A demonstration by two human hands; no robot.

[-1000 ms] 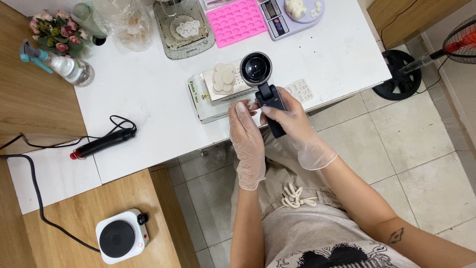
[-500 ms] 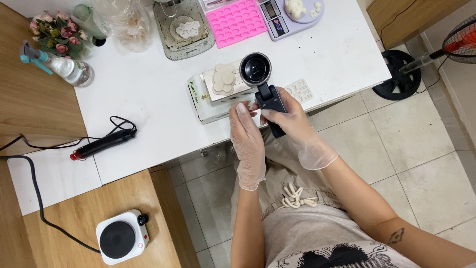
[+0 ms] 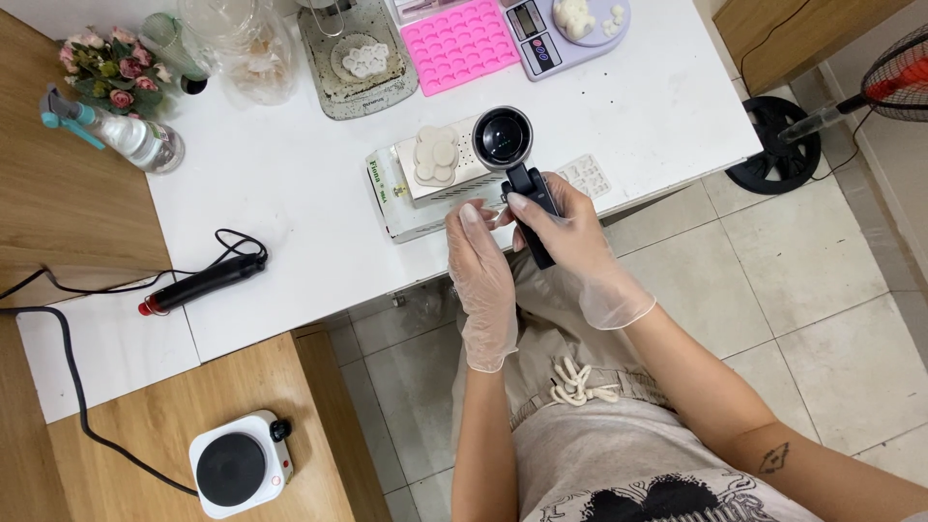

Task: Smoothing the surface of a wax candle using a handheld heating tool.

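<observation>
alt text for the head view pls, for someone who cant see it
Seen from above, a gloved right hand holds a small black pot by its handle over a white table, the gloved left hand beside it, near a pink mould.

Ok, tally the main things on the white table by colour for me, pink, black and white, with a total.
Pink: 1, the silicone mould
Black: 2, the small pot held by the right hand, and the corded heat tool
White: 2, the flower-shaped casts
Total: 5
</observation>
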